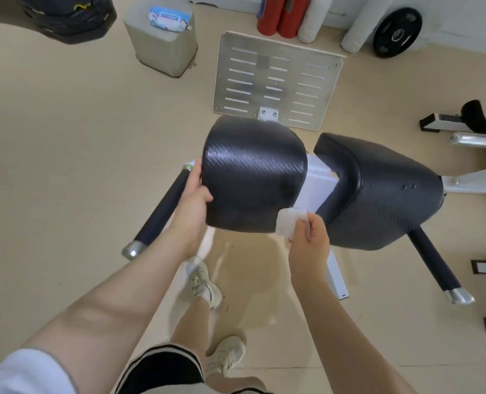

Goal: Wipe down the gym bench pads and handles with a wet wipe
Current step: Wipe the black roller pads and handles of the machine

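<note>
Two black textured bench pads stand side by side: the left pad (253, 172) in the middle of the view and the right pad (384, 191) beside it. My left hand (195, 194) holds the left pad's left edge, thumb on its top face. My right hand (308, 240) pinches a folded white wet wipe (288, 223) against the left pad's near right corner. A black handle with a chrome cap (162, 206) sticks out lower left behind my left hand. The other handle (435, 265) sticks out lower right.
A slotted metal foot plate (276, 81) lies on the floor beyond the pads. A pack of wet wipes (169, 19) sits on a grey block (162, 49). Red and white rollers (281, 15) and a weight plate (396, 32) lean at the back wall. White frame legs (475, 180) extend right.
</note>
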Demonstrator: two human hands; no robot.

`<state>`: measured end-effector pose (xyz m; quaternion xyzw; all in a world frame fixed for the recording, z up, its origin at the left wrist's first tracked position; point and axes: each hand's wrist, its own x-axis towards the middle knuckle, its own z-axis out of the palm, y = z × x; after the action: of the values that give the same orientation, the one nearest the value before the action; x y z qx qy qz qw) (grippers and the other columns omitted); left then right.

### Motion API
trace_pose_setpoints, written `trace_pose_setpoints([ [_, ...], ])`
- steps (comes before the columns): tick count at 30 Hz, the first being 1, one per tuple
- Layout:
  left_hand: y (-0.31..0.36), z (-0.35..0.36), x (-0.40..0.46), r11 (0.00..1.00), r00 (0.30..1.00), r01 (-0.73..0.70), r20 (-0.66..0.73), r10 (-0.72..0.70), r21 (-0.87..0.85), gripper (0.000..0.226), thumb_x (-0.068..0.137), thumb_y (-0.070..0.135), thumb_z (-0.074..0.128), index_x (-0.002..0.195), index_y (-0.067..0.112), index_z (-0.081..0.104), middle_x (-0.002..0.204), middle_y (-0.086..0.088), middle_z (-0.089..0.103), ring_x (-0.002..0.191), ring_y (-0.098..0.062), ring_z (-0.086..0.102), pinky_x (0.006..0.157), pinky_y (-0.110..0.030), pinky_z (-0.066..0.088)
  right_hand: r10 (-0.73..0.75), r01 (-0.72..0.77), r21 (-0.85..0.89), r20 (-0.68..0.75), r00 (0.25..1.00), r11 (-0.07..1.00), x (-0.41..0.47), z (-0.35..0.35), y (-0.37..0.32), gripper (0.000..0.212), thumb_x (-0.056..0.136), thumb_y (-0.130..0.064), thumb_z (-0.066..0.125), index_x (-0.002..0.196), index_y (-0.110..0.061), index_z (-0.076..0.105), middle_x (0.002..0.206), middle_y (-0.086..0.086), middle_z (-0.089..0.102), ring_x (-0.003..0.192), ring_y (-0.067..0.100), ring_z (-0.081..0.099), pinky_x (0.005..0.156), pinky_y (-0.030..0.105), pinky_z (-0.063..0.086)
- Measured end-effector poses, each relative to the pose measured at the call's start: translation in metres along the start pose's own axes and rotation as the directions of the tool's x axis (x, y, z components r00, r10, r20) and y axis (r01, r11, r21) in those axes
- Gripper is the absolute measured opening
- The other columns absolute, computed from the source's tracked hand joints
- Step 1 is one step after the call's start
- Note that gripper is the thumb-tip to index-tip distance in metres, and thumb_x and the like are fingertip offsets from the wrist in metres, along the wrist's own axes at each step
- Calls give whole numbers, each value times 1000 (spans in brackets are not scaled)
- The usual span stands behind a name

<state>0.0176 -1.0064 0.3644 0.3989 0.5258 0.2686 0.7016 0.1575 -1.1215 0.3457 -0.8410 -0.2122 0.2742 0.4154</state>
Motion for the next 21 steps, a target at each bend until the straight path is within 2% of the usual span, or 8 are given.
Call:
trace_pose_setpoints([
  [2,-10,-5,1,999,999,-33,3,33,-4,77,76,-10,21,139,31,37,122,21,54,110,7,48,94,-23,37,5,-4,23,-29,1000,1000,-9,-5,13,25,91,-9,38,74,-23,49,75,-1,51,69,13,47,63,25,41],
  [5,-27,-17,-2,995,996,-83,15,83,61,72,79,-4,24,136,37,41,138,21,44,132,-7,34,109,-40,24,-67,66,42,13,998,997,-24,-11,29,19,91,-9,39,88,-8,58,79,4,52,73,13,50,61,21,41],
  [8,-39,-8,-15,987,993,-120,24,118,105,72,87,-10,29,142,37,28,127,32,39,124,-2,36,97,-26,28,-242,244,43,-48,969,969,-27,-17,43,23,90,-15,44,97,-12,65,88,1,51,79,5,47,72,8,38],
  [10,-54,-7,-19,968,977,-211,65,203,139,75,90,-13,29,147,33,13,132,29,29,131,-2,32,101,-20,28,-335,340,22,-115,935,940,-17,-13,44,19,88,-15,45,87,-14,64,87,6,52,78,2,43,73,7,35],
  [12,-72,-9,-14,926,946,-323,62,317,193,71,92,-10,29,147,30,8,138,27,23,136,0,28,107,-14,24,-454,460,-40,-253,854,887,-1,-3,41,20,88,-8,49,93,-4,68,86,10,53,75,-1,40,74,-1,30],
  [14,-86,-15,-3,891,910,-413,50,411,191,62,95,-5,28,146,28,17,133,30,32,119,21,35,95,2,28,-547,559,-91,-381,745,824,14,15,39,22,86,1,51,101,1,68,87,7,49,73,2,40,73,-2,29],
  [16,-100,-18,7,867,876,-480,16,482,130,54,97,0,28,143,29,29,126,36,39,105,31,38,84,6,31,-634,659,-124,-449,629,742,28,35,40,22,84,2,52,100,1,68,84,9,51,73,8,44,73,0,30],
  [21,-131,-32,40,798,799,-601,29,601,40,49,97,14,29,140,37,36,140,26,41,129,6,36,110,-29,31,-777,805,-182,-445,446,565,55,66,43,24,87,-6,52,103,-7,69,88,2,50,79,22,54,75,12,38],
])
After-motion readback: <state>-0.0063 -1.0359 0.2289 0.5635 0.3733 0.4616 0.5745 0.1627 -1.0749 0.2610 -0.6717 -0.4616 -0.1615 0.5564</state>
